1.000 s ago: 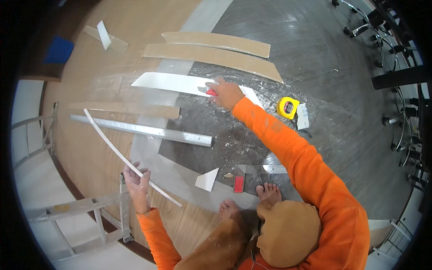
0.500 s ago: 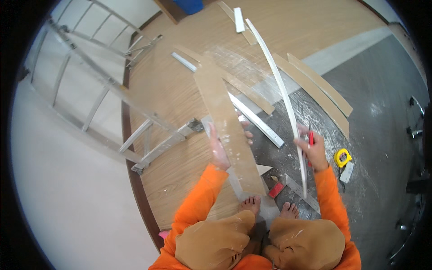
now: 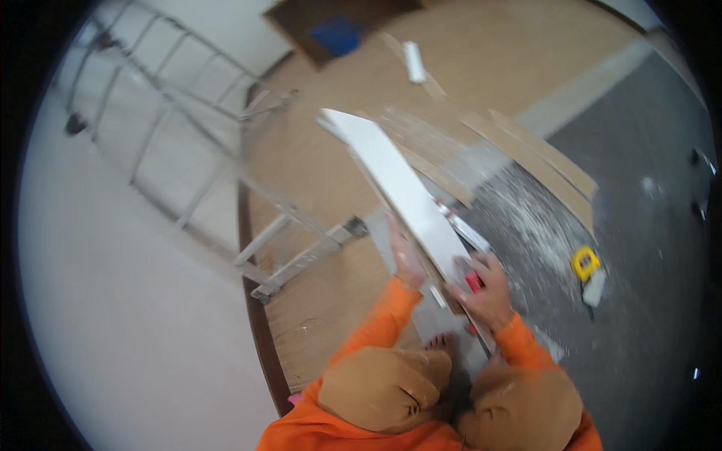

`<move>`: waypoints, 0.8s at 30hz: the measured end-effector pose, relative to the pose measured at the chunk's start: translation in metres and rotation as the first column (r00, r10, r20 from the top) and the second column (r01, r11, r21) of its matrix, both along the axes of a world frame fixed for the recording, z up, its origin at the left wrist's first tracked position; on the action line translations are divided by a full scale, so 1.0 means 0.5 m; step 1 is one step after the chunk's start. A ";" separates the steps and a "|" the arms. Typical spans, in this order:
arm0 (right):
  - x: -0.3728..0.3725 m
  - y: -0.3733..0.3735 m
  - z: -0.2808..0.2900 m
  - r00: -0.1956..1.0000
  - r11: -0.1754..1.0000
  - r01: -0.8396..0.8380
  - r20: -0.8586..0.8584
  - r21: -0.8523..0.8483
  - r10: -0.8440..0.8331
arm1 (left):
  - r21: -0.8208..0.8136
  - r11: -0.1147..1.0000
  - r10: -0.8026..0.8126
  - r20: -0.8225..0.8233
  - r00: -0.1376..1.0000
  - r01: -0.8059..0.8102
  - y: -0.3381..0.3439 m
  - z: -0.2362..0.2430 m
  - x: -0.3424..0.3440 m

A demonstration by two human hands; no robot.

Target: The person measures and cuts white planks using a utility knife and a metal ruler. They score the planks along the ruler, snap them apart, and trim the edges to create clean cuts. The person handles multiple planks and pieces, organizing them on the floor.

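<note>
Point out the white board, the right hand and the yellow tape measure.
White board (image 3: 406,184): head view, middle of its white face.
Right hand (image 3: 493,295): head view, back of the hand.
Yellow tape measure (image 3: 584,263): head view, on its case.

Interior room, apparently under fit-out. Evidence: metal ladder (image 3: 307,260) beside white wall (image 3: 135,301); boards (image 3: 526,170), pale dust (image 3: 528,219) and tape measure (image 3: 585,263) on floor (image 3: 632,150), part wood-look, part dark grey.

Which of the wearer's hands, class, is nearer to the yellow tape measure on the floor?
Right. The right hand is left of the yellow tape measure, apart from it; the left hand is farther left.
</note>
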State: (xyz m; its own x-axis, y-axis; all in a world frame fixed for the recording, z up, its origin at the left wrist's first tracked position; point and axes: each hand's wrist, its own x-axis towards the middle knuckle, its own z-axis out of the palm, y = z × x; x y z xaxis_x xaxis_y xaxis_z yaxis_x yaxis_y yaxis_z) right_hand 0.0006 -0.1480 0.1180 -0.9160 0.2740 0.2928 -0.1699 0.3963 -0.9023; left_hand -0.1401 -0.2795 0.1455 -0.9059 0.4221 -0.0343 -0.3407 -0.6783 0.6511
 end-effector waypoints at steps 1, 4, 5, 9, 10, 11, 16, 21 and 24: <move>-0.006 -0.003 0.004 1.000 1.000 -0.002 -0.020 0.012 0.003 | -0.071 0.995 0.062 -0.049 0.997 -0.066 -0.012 -0.014 0.003; -0.004 -0.001 -0.031 0.998 1.000 -0.009 0.069 0.002 0.008 | -0.195 0.973 0.111 -0.062 0.992 -0.121 -0.013 -0.022 0.025; -0.008 -0.030 -0.023 0.997 0.999 -0.027 0.076 -0.033 0.030 | -0.446 0.824 0.281 -0.217 0.935 -0.351 -0.066 -0.044 0.017; 0.002 0.098 -0.109 0.979 0.987 0.152 0.130 0.042 -0.156 | -0.354 0.928 0.146 0.070 0.987 -0.112 -0.017 -0.109 0.022; -0.005 0.122 -0.125 0.962 0.975 0.189 0.180 0.114 -0.207 | -0.397 0.908 0.190 0.104 0.976 -0.134 -0.039 -0.130 0.011; -0.009 0.149 -0.147 0.940 0.960 0.221 0.226 0.172 -0.257 | -0.375 0.916 0.200 0.125 0.972 -0.140 -0.047 -0.140 0.010; -0.030 0.246 -0.261 0.860 0.889 0.261 0.328 0.377 -0.392 | -0.195 0.969 0.195 0.220 0.956 -0.153 -0.091 -0.175 -0.010; -0.069 0.269 -0.313 0.797 0.869 0.251 0.419 0.425 -0.435 | -0.152 0.979 0.172 0.268 0.948 -0.135 -0.092 -0.184 -0.022; -0.086 0.280 -0.344 0.797 0.842 0.266 0.384 0.469 -0.466 | -0.186 0.978 0.137 0.249 0.959 -0.092 -0.077 -0.189 -0.022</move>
State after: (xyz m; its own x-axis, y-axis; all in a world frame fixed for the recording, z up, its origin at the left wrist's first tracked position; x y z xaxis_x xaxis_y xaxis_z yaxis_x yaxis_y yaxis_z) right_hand -0.0425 -0.0080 -0.0541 -0.8161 0.5778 0.0095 0.4588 0.6578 -0.5973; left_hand -0.1508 -0.3179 0.0511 -0.8979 0.2832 -0.3370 -0.4398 -0.6091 0.6599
